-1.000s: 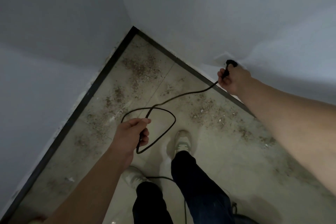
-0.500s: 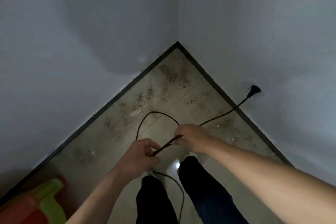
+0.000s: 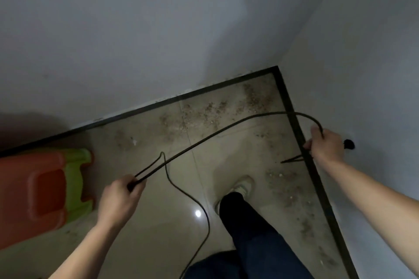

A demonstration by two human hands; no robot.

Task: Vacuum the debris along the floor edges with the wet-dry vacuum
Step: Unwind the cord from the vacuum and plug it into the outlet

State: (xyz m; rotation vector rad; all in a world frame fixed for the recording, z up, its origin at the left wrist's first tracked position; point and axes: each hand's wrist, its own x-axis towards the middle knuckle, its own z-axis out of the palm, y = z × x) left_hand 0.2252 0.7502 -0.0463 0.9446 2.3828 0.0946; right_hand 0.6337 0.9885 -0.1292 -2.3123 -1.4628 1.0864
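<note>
A black power cord (image 3: 217, 133) stretches across the floor corner between my hands. My left hand (image 3: 120, 199) grips a doubled bend of the cord at lower left. My right hand (image 3: 326, 145) grips the cord near the right wall, where the black plug (image 3: 348, 144) sits in the wall just behind it. From my left hand the cord trails down past my legs and out of the frame. Brown debris (image 3: 215, 108) lies along both floor edges and debris (image 3: 292, 190) runs beside the right skirting. The vacuum itself is out of view.
An orange and green plastic stool (image 3: 43, 188) stands at the left against the wall. Dark skirting (image 3: 292, 120) lines both grey walls, which meet in a corner at upper right. My foot (image 3: 242, 186) and dark trouser leg stand on the glossy tiles.
My hands have moved apart, pulling the cord out between them. My right hand went back toward the plug at the wall. The view swung left, showing more of the stool.
</note>
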